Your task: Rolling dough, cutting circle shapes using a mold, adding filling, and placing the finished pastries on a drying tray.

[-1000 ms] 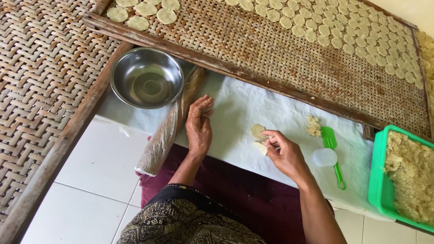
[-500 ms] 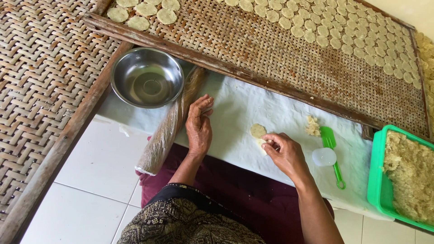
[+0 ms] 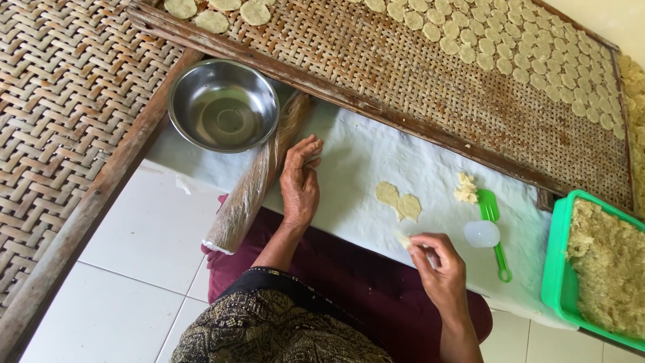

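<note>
Two thin pale dough discs (image 3: 399, 200) lie touching each other on a white sheet (image 3: 356, 158) spread over my lap. My right hand (image 3: 440, 269) sits just in front of them, near my body, its fingertips pinched on a small scrap of dough (image 3: 403, 239). My left hand (image 3: 300, 181) rests on its edge on the sheet, fingers loosely bent, with nothing seen in it. It lies beside a plastic-wrapped rolling pin (image 3: 259, 178).
A steel bowl (image 3: 223, 105) stands left of the pin. A small dough lump (image 3: 465, 188), a green spoon (image 3: 496, 232) and a white round cap (image 3: 482, 233) lie on the right. A green tub of dough (image 3: 601, 269) stands far right. Woven trays (image 3: 430, 87) with several discs lie beyond.
My right hand has drawn back from the dough toward my body, pinching a scrap, and the two discs now lie uncovered. My left hand has stayed put.
</note>
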